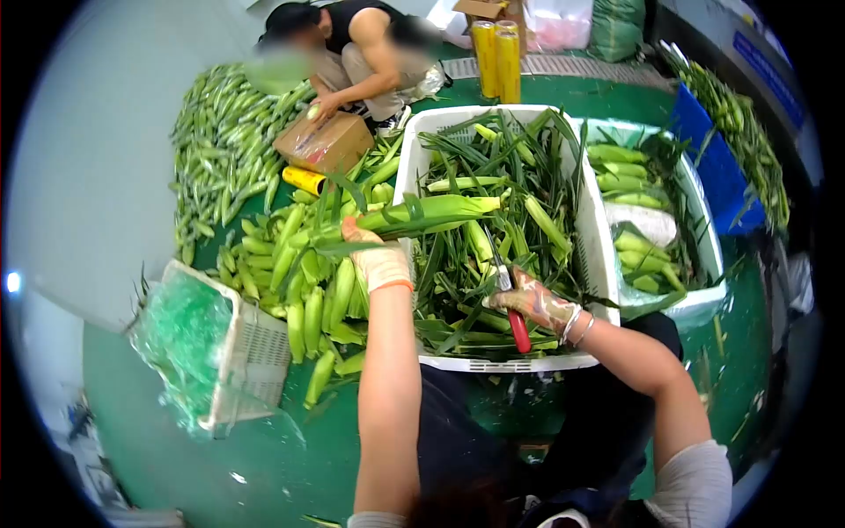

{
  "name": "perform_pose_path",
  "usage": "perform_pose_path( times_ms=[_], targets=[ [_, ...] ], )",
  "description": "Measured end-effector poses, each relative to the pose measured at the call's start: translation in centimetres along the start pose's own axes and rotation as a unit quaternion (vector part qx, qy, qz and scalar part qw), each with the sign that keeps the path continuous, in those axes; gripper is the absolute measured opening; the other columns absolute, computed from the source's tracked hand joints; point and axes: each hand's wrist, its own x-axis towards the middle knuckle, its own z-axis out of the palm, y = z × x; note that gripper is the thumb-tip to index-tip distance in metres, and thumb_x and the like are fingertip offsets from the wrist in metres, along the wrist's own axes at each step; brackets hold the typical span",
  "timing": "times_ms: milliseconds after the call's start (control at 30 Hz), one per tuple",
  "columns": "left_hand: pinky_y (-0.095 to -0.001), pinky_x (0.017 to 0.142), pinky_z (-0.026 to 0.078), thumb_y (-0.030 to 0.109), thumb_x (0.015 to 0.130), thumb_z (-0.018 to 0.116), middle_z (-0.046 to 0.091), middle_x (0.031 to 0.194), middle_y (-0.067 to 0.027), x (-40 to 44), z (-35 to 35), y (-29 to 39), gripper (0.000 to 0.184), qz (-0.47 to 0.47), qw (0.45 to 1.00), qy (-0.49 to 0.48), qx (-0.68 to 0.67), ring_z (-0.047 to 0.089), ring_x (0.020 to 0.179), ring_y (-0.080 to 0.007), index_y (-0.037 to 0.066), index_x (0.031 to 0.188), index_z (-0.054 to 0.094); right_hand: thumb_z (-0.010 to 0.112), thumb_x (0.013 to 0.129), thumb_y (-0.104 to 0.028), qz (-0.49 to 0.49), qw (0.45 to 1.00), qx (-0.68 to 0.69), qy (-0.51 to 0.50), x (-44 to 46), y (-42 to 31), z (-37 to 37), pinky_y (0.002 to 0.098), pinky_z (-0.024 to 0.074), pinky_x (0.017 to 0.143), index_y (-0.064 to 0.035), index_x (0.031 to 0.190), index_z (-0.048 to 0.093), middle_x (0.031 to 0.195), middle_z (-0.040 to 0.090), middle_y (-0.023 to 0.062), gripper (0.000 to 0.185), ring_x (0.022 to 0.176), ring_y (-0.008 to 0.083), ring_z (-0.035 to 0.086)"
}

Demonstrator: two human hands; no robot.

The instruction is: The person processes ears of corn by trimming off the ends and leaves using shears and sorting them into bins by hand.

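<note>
My left hand [377,255], in a pale glove, is closed around an ear of corn [440,209] with green husk and long leaves. The ear points right, above the near part of a large white crate [515,363]. My right hand [539,304], in a stained glove, grips shears with red handles [518,331] over the same crate; their blades point up toward the ear without touching it. Cut leaves and several ears lie in the crate. A pile of husked ears [312,321] lies on the floor left of the crate.
A co-worker [365,62] crouches behind a cardboard box [324,141], beside a heap of wrapped corn [220,141]. At right stands another white crate [711,255] with corn, near a blue crate [713,167]. A tilted basket [260,343] holds green plastic. Yellow rolls [508,66] stand behind.
</note>
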Motion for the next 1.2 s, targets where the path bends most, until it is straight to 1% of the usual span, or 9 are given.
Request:
perform_pose_path(
  times_ms=[67, 167, 367, 433, 567, 767, 867, 1000, 1200],
  targets=[
    [-0.0441, 0.096, 0.038, 0.044, 0.077, 0.057, 0.055, 0.112, -0.0132, 4.5, -2.8, -1.5, 0.051, 0.011, 0.998, -0.035, 0.043, 0.051, 0.100, -0.0280, 0.007, 0.112, 0.050, 0.073, 0.074, -0.031, -0.013, 0.991, 0.131, -0.020, 0.6, -0.7, -0.4, 0.0279, 0.0435, 0.081, 0.0015, 0.110, 0.044, 0.094, 0.054, 0.0091, 0.056, 0.087, 0.0171, 0.052],
    [-0.0354, 0.086, 0.044, 0.050, 0.088, 0.048, 0.059, 0.101, -0.0070, -2.2, 0.5, -1.8, 0.049, 0.030, 0.994, 0.030, 0.098, 0.054, 0.087, -0.0212, 0.004, 0.108, 0.053, 0.064, 0.083, -0.017, -0.014, 0.912, 0.394, -0.111, 2.7, 0.4, -1.8, 0.0325, 0.0510, 0.078, -0.0012, 0.105, 0.051, 0.088, 0.060, 0.0076, 0.030, 0.082, 0.0191, 0.061],
    [-0.0366, 0.084, 0.045, 0.047, 0.090, 0.045, 0.056, 0.086, -0.0090, -0.4, -1.3, -3.8, 0.041, 0.009, 0.990, -0.048, 0.134, 0.054, 0.082, -0.0231, 0.006, 0.089, 0.048, 0.066, 0.079, -0.022, 0.072, 0.956, 0.281, -0.053, 2.5, 3.1, -1.9, 0.0314, 0.0514, 0.062, 0.0009, 0.089, 0.058, 0.077, 0.063, 0.0115, 0.026, 0.069, 0.0201, 0.061],
    [-0.0435, 0.085, 0.044, 0.049, 0.089, 0.040, 0.059, 0.090, -0.0117, 1.6, -1.6, -2.9, 0.040, -0.048, 0.989, -0.054, 0.125, 0.055, 0.085, -0.0265, 0.009, 0.089, 0.044, 0.071, 0.071, -0.026, 0.089, 0.996, 0.009, -0.009, 1.8, 3.7, -1.6, 0.0330, 0.0490, 0.061, 0.0021, 0.095, 0.055, 0.078, 0.061, 0.0131, 0.040, 0.067, 0.0229, 0.058],
    [-0.0457, 0.081, 0.046, 0.054, 0.082, 0.049, 0.058, 0.089, -0.0130, 4.4, -2.3, -1.7, 0.045, -0.050, 0.996, -0.007, 0.074, 0.056, 0.079, -0.0291, 0.010, 0.087, 0.043, 0.072, 0.072, -0.039, 0.070, 0.985, -0.154, -0.032, -0.3, 2.7, -3.0, 0.0339, 0.0495, 0.070, 0.0028, 0.107, 0.052, 0.092, 0.060, 0.0175, 0.059, 0.083, 0.0264, 0.060],
    [-0.0430, 0.069, 0.050, 0.055, 0.075, 0.065, 0.059, 0.075, -0.0132, -1.6, 0.3, -2.6, 0.051, -0.114, 0.924, -0.288, 0.224, 0.059, 0.069, -0.0284, 0.007, 0.081, 0.048, 0.072, 0.072, -0.040, -0.014, 0.978, -0.148, 0.147, 0.7, -2.3, -5.9, 0.0370, 0.0488, 0.069, 0.0023, 0.101, 0.046, 0.080, 0.059, 0.0185, 0.057, 0.075, 0.0283, 0.060],
    [-0.0389, 0.070, 0.051, 0.057, 0.079, 0.061, 0.062, 0.082, -0.0136, -2.9, -0.2, -5.0, 0.051, -0.138, 0.894, -0.293, 0.309, 0.060, 0.071, -0.0271, 0.006, 0.089, 0.057, 0.070, 0.074, -0.038, -0.161, 0.974, -0.013, 0.160, 4.7, -1.6, -4.6, 0.0368, 0.0474, 0.068, -0.0007, 0.099, 0.048, 0.081, 0.059, 0.0148, 0.050, 0.073, 0.0285, 0.058],
    [-0.0300, 0.072, 0.048, 0.039, 0.092, 0.051, 0.063, 0.095, -0.0088, -0.7, -5.6, -8.3, 0.039, 0.177, 0.716, -0.405, 0.540, 0.057, 0.076, -0.0161, 0.004, 0.107, 0.059, 0.070, 0.078, -0.026, -0.163, 0.962, 0.103, 0.193, 6.1, -4.3, -3.3, 0.0311, 0.0420, 0.061, -0.0033, 0.090, 0.053, 0.074, 0.053, 0.0039, 0.031, 0.068, 0.0150, 0.047],
    [-0.0282, 0.082, 0.045, 0.052, 0.089, 0.051, 0.058, 0.109, -0.0065, -3.6, -2.4, -4.4, 0.049, -0.048, 0.810, -0.427, 0.399, 0.052, 0.093, -0.0123, 0.005, 0.100, 0.058, 0.065, 0.084, -0.015, -0.115, 0.892, 0.428, 0.091, 5.2, -4.7, -5.3, 0.0266, 0.0468, 0.066, -0.0043, 0.096, 0.057, 0.081, 0.059, 0.0018, 0.018, 0.073, 0.0112, 0.055]
  ],
)
